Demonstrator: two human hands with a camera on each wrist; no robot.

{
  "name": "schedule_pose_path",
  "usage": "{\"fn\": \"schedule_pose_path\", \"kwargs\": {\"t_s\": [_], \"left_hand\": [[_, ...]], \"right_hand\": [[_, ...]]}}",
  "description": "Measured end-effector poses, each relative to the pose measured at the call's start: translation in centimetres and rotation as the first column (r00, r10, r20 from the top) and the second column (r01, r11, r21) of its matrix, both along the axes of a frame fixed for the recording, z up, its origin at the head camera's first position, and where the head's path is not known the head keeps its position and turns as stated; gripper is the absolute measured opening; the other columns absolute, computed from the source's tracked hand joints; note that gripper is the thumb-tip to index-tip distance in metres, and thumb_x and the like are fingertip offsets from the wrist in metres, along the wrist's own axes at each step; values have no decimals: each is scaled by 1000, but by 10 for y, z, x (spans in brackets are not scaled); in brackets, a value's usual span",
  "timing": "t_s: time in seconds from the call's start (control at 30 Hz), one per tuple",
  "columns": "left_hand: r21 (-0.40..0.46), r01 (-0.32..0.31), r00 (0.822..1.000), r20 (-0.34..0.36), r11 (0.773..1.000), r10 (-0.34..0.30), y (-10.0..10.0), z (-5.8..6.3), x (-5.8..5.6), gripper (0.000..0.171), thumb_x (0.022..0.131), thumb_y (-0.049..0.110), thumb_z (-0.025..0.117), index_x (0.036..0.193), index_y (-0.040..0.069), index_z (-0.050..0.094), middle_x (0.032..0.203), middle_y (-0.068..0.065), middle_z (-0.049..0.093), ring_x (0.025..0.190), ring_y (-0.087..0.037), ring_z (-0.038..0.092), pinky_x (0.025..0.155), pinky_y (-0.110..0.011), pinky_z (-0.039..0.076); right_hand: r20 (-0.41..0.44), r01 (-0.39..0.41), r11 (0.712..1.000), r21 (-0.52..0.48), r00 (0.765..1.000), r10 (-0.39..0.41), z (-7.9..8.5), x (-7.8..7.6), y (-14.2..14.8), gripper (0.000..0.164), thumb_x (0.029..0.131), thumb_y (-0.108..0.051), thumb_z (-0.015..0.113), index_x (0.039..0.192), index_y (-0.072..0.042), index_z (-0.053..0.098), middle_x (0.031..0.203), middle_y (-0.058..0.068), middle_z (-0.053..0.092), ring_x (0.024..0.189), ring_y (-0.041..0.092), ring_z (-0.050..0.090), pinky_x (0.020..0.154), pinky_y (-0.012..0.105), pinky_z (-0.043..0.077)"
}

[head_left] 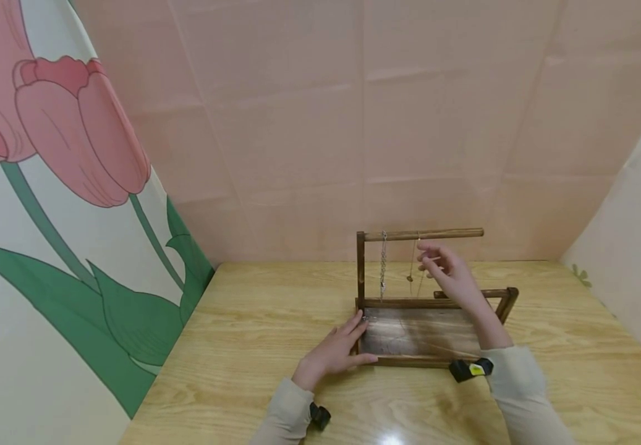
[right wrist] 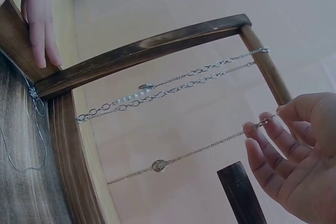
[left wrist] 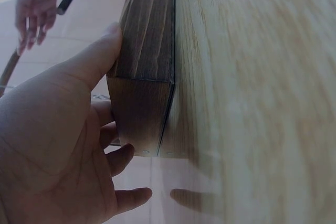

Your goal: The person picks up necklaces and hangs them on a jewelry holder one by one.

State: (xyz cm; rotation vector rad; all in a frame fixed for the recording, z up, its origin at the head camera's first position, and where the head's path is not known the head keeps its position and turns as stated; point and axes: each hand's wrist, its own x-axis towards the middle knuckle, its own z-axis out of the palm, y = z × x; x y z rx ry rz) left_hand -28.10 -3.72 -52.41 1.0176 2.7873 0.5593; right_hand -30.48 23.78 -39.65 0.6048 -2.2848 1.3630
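Note:
A dark wooden jewelry stand (head_left: pixel 411 360) has a shallow tray at its base and an upper bar (head_left: pixel 454 233) on a left post. My right hand (head_left: pixel 449 272) is raised just under that bar. Its thumb and fingertips pinch the upper end of a thin chain necklace (right wrist: pixel 210 145), which hangs with a small round pendant (right wrist: pixel 159 166). To its left a silver chain with pearls (right wrist: pixel 157 94) is looped over the bar. My left hand (head_left: pixel 334 349) rests at the tray's left end, fingers extended along the side rim and thumb on the front rim.
A thin silver chain (right wrist: pixel 44 153) lies in the tray. At the stand's right, a lower wooden arm (head_left: pixel 499 293) rises behind my right wrist. The stand is on a wood-grain table (head_left: pixel 253 346), with a pink backdrop (head_left: pixel 287 154) behind and a tulip-printed panel (head_left: pixel 81 266) at left.

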Motion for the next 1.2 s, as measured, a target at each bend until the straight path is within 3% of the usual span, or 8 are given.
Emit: {"fn": "schedule_pose_path", "kwargs": {"t_s": [0.13,0.37,0.57,0.73,0.97,1.2], "left_hand": [[5,0,1000,13,1000,0,0,1,1,83,86,68,37,150,18,18,157,1,-3,142,-21,15,111,-52,21],[15,2,1000,19,1000,-2,-1,3,2,83,86,67,38,150,17,18,157,1,-3,142,-20,14,111,-52,21],[12,-4,1000,12,1000,4,0,1,2,84,86,68,38,150,18,18,157,1,-3,142,-20,15,111,-52,21],[12,-3,1000,16,1000,3,-1,2,1,83,86,68,37,150,17,18,157,1,-3,142,-19,14,111,-52,21],[12,-1,1000,17,1000,1,0,1,2,83,86,67,38,150,18,17,157,1,-2,142,-20,14,111,-53,22],[14,0,1000,17,1000,0,0,0,1,84,86,68,38,150,18,17,157,1,-3,142,-20,14,112,-52,20]], "right_hand": [[5,0,1000,-7,1000,0,-8,-4,2,31,96,-6,48,125,4,51,98,16,60,80,9,62,64,26,55],[37,8,1000,-8,999,-8,-11,-2,2,32,96,-8,48,125,4,51,101,15,60,82,12,64,66,25,55],[12,10,1000,3,1000,-10,-4,9,-5,29,94,0,48,122,6,52,100,16,59,80,14,64,63,18,53],[12,17,1000,18,1000,-17,1,18,-9,29,94,1,48,122,6,52,100,18,59,81,23,65,64,25,55],[25,0,1000,-3,1000,0,1,21,-10,29,94,1,48,122,8,51,101,26,58,81,10,64,66,27,55],[39,0,1000,-9,999,1,-1,22,-11,28,95,-1,48,122,6,52,102,27,57,82,13,64,65,16,52]]}}
